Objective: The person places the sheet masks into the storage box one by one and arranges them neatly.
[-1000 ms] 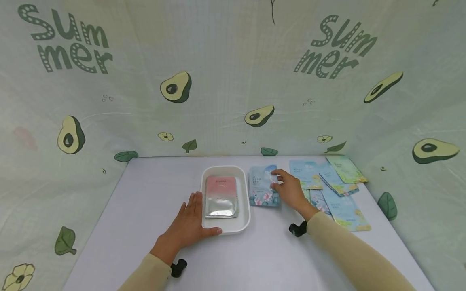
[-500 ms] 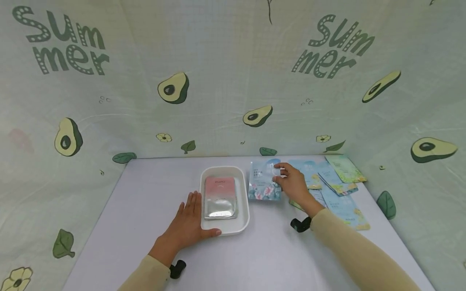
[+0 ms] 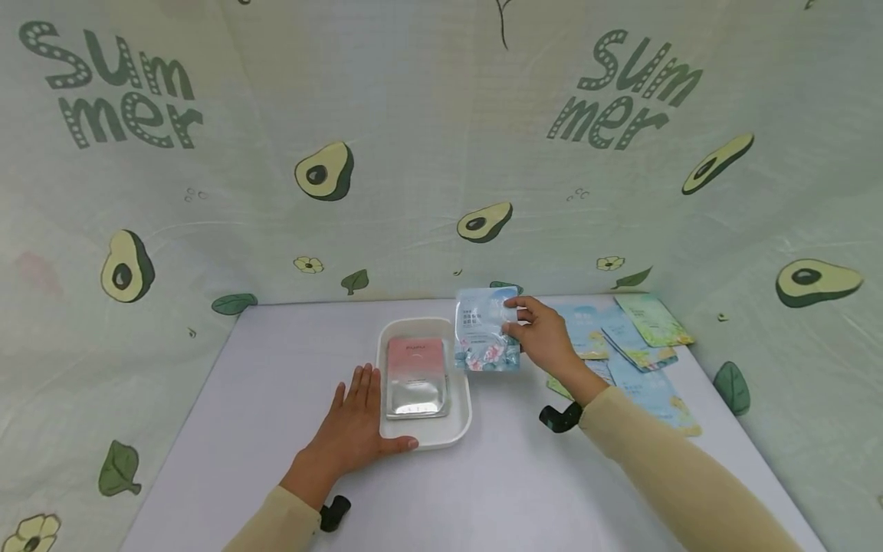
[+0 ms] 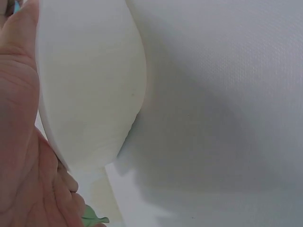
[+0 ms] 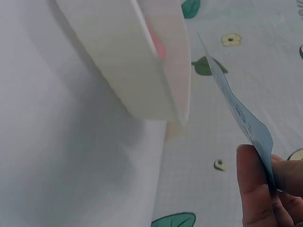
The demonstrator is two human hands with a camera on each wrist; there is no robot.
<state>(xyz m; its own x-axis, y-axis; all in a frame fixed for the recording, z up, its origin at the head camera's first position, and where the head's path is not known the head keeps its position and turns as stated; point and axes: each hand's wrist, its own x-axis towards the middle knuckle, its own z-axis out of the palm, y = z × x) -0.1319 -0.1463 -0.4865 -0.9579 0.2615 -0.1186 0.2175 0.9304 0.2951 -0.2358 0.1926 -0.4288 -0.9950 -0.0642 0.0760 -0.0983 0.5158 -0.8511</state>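
Note:
In the head view, my right hand [image 3: 545, 341] pinches the right edge of a light-blue face mask packet [image 3: 483, 330] with pink flowers, thumb against fingers. The packet is lifted and overlaps the right rim of a white plastic tray [image 3: 461, 418]. Inside that tray lie pink-and-silver face mask packets [image 3: 417, 379], stacked. My left hand [image 3: 352, 425] rests along the tray's left side, fingers straight, thumb over the front rim. The right wrist view shows the blue packet edge-on, bent slightly, beside the tray wall [image 5: 118, 61]. Only the tray's outer wall [image 4: 90, 85] shows beside my palm in the left wrist view.
Several blue and green packets [image 3: 645, 391] lie overlapping on the white table [image 3: 276, 368] at the right, partly hidden behind my right forearm. A curtain [image 3: 414, 153] printed with avocados hangs along the back and sides.
My right hand has lifted the blue face mask packet off the table and carried it left to the tray's right rim. The left hand stays at the tray.

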